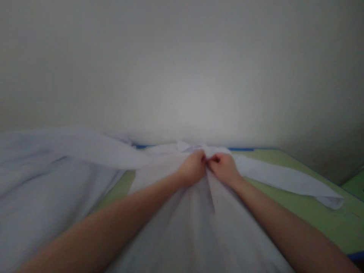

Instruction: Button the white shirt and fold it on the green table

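A white garment (182,227) lies spread over a green table (313,212), its collar end near the far edge. My left hand (193,167) and my right hand (224,167) meet side by side at the garment's upper middle, fingers curled and pinching the cloth near the collar. A crease runs down the fabric from between the hands toward me. One sleeve (284,178) stretches flat to the right across the table. The picture is blurred, so the fingertips are hard to make out.
A large heap of white fabric (42,182) covers the left side. The table has a blue edge (241,149) against a plain pale wall (182,68). Part of a second green surface (355,185) shows at the far right.
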`<state>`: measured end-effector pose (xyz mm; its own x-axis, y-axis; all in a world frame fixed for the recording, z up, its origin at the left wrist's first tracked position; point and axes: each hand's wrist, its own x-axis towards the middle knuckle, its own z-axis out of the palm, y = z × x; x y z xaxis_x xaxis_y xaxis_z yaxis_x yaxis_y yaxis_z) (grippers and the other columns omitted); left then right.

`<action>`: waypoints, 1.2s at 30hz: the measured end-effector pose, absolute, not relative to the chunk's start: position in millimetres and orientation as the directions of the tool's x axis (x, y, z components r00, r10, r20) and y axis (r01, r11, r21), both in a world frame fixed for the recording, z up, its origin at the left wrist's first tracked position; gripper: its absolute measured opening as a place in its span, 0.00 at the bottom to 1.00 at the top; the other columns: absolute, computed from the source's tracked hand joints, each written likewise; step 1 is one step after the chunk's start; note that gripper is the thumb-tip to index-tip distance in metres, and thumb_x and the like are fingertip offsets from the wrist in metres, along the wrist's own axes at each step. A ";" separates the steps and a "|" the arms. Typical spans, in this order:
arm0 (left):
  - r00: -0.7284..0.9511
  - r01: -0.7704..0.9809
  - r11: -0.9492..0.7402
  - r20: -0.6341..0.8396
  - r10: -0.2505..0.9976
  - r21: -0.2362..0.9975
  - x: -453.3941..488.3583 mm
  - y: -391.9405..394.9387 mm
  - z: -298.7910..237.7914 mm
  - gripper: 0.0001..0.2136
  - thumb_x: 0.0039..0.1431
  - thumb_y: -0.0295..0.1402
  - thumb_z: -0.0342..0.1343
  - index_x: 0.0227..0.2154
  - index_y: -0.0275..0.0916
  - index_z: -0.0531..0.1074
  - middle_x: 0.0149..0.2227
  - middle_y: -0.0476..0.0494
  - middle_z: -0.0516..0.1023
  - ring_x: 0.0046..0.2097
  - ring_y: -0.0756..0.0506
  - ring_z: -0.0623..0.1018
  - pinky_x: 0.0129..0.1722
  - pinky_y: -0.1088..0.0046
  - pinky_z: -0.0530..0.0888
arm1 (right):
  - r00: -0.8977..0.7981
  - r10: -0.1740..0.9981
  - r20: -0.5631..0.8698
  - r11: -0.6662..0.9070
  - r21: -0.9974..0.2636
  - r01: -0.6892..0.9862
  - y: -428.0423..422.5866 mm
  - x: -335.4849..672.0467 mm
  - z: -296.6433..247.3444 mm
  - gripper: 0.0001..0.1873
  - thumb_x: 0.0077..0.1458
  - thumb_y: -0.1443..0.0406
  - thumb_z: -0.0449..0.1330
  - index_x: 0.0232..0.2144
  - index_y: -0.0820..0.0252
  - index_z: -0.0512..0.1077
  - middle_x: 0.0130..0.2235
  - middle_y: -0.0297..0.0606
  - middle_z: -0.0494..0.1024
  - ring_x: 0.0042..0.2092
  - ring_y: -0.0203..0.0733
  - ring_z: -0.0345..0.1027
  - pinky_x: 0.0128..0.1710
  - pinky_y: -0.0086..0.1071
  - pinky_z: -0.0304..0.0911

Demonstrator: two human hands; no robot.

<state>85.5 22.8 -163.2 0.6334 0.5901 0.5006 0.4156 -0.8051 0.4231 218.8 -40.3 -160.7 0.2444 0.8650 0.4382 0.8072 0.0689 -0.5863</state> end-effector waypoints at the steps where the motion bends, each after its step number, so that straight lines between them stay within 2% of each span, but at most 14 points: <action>1: 0.627 0.408 -0.802 0.505 0.593 0.436 86.0 23.6 -162.9 0.08 0.56 0.30 0.43 0.28 0.37 0.66 0.27 0.44 0.72 0.29 0.48 0.68 0.29 0.73 0.61 | 0.266 0.871 0.412 0.058 -0.624 0.779 -39.2 220.4 -161.0 0.11 0.46 0.62 0.56 0.22 0.63 0.74 0.23 0.36 0.74 0.25 0.34 0.64 0.25 0.26 0.54; 4: 0.597 0.414 -0.735 0.449 0.665 0.537 87.8 29.4 -162.0 0.08 0.55 0.32 0.45 0.27 0.37 0.69 0.28 0.44 0.73 0.30 0.49 0.70 0.29 0.75 0.62 | 0.298 0.867 0.400 0.049 -0.663 0.747 -37.9 223.6 -162.0 0.11 0.46 0.62 0.56 0.22 0.64 0.74 0.22 0.36 0.74 0.26 0.34 0.65 0.25 0.26 0.54; 7: 0.620 0.441 -0.639 0.301 0.725 0.631 88.0 36.8 -160.8 0.10 0.53 0.34 0.48 0.25 0.36 0.72 0.24 0.45 0.74 0.27 0.49 0.70 0.28 0.75 0.64 | 0.303 0.834 0.460 0.061 -0.624 0.779 -39.0 223.4 -163.7 0.11 0.47 0.60 0.57 0.22 0.62 0.74 0.22 0.35 0.74 0.26 0.34 0.65 0.25 0.26 0.54; 9: 0.654 0.460 -0.615 0.224 0.723 0.640 87.2 39.3 -159.5 0.11 0.53 0.35 0.48 0.24 0.36 0.72 0.22 0.46 0.73 0.25 0.49 0.70 0.27 0.75 0.63 | 0.289 0.811 0.508 0.074 -0.580 0.811 -40.8 221.9 -165.3 0.11 0.47 0.61 0.57 0.22 0.62 0.74 0.23 0.35 0.74 0.25 0.33 0.64 0.25 0.26 0.53; 11: 0.682 0.464 -0.638 0.212 0.700 0.615 86.1 38.7 -157.8 0.12 0.53 0.34 0.47 0.22 0.36 0.72 0.21 0.46 0.72 0.25 0.50 0.69 0.27 0.74 0.63 | 0.238 0.791 0.564 0.103 -0.506 0.856 -43.1 220.1 -167.0 0.10 0.48 0.62 0.56 0.22 0.61 0.73 0.23 0.34 0.74 0.26 0.33 0.64 0.26 0.26 0.52; 17: 0.698 0.476 -0.756 0.330 0.636 0.450 87.2 30.0 -159.4 0.11 0.54 0.30 0.44 0.22 0.36 0.69 0.23 0.45 0.72 0.26 0.49 0.69 0.26 0.74 0.61 | 0.018 0.737 0.675 0.127 -0.165 0.978 -48.1 217.8 -169.1 0.10 0.48 0.64 0.55 0.18 0.60 0.69 0.22 0.34 0.70 0.27 0.35 0.59 0.27 0.29 0.46; 21: 0.690 0.494 -0.778 0.369 0.623 0.389 90.3 29.6 -166.6 0.11 0.56 0.32 0.43 0.26 0.35 0.69 0.27 0.43 0.73 0.28 0.49 0.70 0.27 0.74 0.62 | -0.013 0.740 0.673 0.108 -0.100 0.989 -47.8 218.3 -169.1 0.10 0.47 0.65 0.55 0.17 0.61 0.67 0.21 0.34 0.69 0.26 0.35 0.58 0.27 0.30 0.44; 24: 0.688 0.503 -0.785 0.383 0.617 0.360 91.2 31.2 -168.7 0.11 0.56 0.32 0.43 0.27 0.36 0.69 0.28 0.43 0.73 0.29 0.48 0.70 0.28 0.74 0.62 | 0.029 0.752 0.658 0.110 -0.169 0.979 -45.9 219.2 -169.5 0.10 0.46 0.64 0.55 0.17 0.61 0.69 0.21 0.34 0.70 0.26 0.34 0.59 0.27 0.29 0.45; 30: 0.703 0.515 -0.803 0.390 0.595 0.299 88.5 29.6 -164.2 0.09 0.55 0.30 0.43 0.29 0.36 0.69 0.29 0.42 0.74 0.31 0.47 0.72 0.29 0.73 0.63 | 0.201 0.799 0.566 0.118 -0.475 0.872 -39.8 220.7 -171.7 0.08 0.45 0.65 0.55 0.21 0.61 0.72 0.23 0.34 0.73 0.25 0.34 0.62 0.26 0.26 0.51; 36: 0.715 0.532 -0.813 0.390 0.580 0.234 86.9 28.2 -167.0 0.10 0.56 0.30 0.43 0.31 0.37 0.69 0.30 0.41 0.75 0.33 0.45 0.73 0.30 0.72 0.65 | 0.268 0.814 0.515 0.089 -0.567 0.819 -35.4 223.6 -172.3 0.08 0.43 0.65 0.55 0.19 0.62 0.72 0.21 0.35 0.72 0.25 0.34 0.63 0.25 0.26 0.52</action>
<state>86.9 28.2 -167.0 0.7152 0.5802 0.3896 0.5324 -0.8135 0.2340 223.6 -35.4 -172.3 0.2684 0.8142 0.5149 0.8188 0.0888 -0.5672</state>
